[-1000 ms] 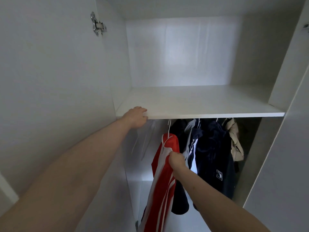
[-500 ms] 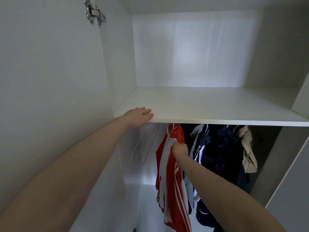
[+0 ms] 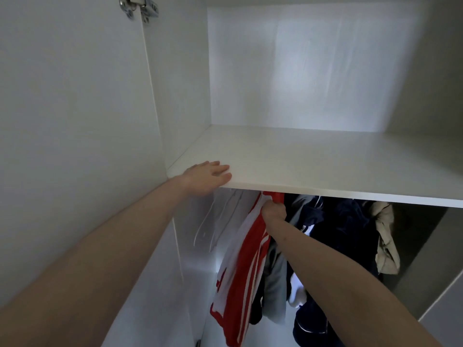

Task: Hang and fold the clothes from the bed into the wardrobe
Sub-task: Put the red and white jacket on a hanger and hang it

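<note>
1. Head view: the left hand [image 3: 205, 175] lies flat on the front edge of the white wooden wardrobe shelf [image 3: 313, 161], fingers straight and together.
2. The right hand [image 3: 274, 211] grips the top of the red and white striped shirt [image 3: 246, 266], fingers curled tight, just under the shelf, beside dark hanging clothes [image 3: 348, 234].

White shelf [image 3: 325, 161]; left hand [image 3: 205, 175] flat on front edge.
</note>
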